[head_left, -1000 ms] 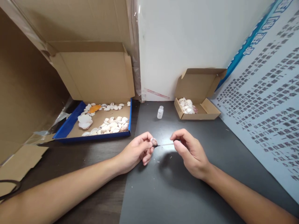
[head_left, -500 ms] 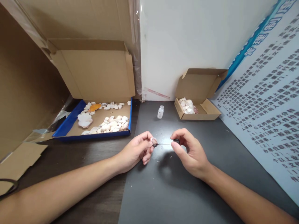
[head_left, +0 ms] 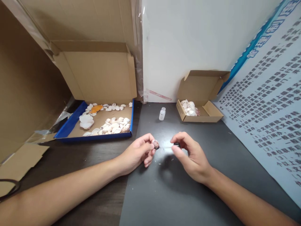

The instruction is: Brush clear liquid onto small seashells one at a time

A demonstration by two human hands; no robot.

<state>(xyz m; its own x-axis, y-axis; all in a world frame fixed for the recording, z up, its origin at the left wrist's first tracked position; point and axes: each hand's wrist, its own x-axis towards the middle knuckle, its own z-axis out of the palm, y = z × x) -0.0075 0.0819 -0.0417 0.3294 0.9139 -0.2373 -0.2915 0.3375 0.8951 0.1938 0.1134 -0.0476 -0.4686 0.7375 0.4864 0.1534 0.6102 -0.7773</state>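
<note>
My left hand [head_left: 143, 151] pinches a small brown-and-white ribbed seashell [head_left: 155, 144] between thumb and fingertips, above the dark tabletop. Opposite it, my right hand [head_left: 191, 157] is closed on the short black handle of a thin-stemmed brush [head_left: 177, 145]. The stem points left at the shell's right edge; whether its tip touches cannot be made out. Behind the hands stands a small uncapped clear bottle [head_left: 162, 115] with whitish contents.
On the left, an open blue-edged cardboard box [head_left: 94, 137] holds many seashells and an orange piece [head_left: 96, 109]. A smaller open carton [head_left: 199, 118] with white shells stands at the back right. Cardboard flaps [head_left: 22, 160] lie at far left; a printed sheet [head_left: 265, 94] slants along the right.
The brush has shifted slightly left and right near the shell, and its dark tip, seen earlier at the shell's edge, is no longer distinct. Both hands stay nearly in place.
</note>
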